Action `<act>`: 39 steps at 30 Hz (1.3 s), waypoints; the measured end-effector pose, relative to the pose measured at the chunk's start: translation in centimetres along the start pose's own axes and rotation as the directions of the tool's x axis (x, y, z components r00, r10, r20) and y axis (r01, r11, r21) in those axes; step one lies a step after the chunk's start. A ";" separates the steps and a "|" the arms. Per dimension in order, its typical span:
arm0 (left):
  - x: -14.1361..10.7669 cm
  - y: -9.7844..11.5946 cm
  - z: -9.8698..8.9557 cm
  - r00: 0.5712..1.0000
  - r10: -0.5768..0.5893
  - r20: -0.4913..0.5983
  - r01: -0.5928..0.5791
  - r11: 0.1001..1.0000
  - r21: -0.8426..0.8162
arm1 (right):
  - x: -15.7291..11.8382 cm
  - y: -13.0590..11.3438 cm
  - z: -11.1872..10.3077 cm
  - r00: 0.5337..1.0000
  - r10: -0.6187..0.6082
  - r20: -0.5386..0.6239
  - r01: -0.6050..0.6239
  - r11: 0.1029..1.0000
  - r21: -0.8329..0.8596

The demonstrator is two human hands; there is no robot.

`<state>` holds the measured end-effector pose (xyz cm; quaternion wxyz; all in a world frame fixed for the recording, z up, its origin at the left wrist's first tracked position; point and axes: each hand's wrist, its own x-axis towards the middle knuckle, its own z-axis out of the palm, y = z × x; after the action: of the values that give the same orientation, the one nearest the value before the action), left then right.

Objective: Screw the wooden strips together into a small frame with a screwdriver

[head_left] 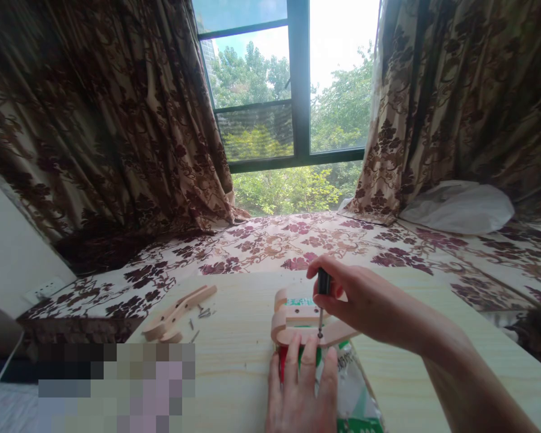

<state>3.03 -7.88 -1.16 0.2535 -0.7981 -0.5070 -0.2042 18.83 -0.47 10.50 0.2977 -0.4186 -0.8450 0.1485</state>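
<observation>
My right hand point(338, 285) is wrapped round the black handle of a screwdriver point(324, 282), held upright. Its tip meets a dark screw point(320, 335) in a pale, curved wooden piece point(293, 337). With fingers stretched out flat, my left hand point(302, 385) presses on the near edge of that piece. Just behind it lies a similar wooden piece point(297, 311) with dark screw heads or holes. Both rest over a green, white and red plastic packet point(358, 385), partly covered by my left hand.
On the pale wooden tabletop point(225, 361), more curved wooden pieces point(180, 313) lie at the left beside several loose screws point(202, 311). Beyond are a floral-covered ledge point(270, 240), patterned curtains point(184, 150) and a window point(302, 90). A white plastic bag point(460, 207) sits at the right.
</observation>
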 end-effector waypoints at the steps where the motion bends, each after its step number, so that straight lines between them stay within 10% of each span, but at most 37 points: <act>1: 0.1 0.0 0.0 1.000 -0.005 0.002 0.005 1.000 -0.003 | 0.0 0.0 0.0 1.000 0.002 0.001 -0.002 1.000 0.003; 39: 0.5 1.9 5.0 0.947 -0.149 -0.285 0.095 0.976 -0.195 | 0.3 -0.2 -0.2 1.000 0.018 -0.011 -0.018 1.000 -0.018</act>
<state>5.32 -5.13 -5.18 0.2413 -0.7445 -0.4913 -0.3823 18.68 -0.34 10.84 0.2973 -0.4296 -0.8409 0.1413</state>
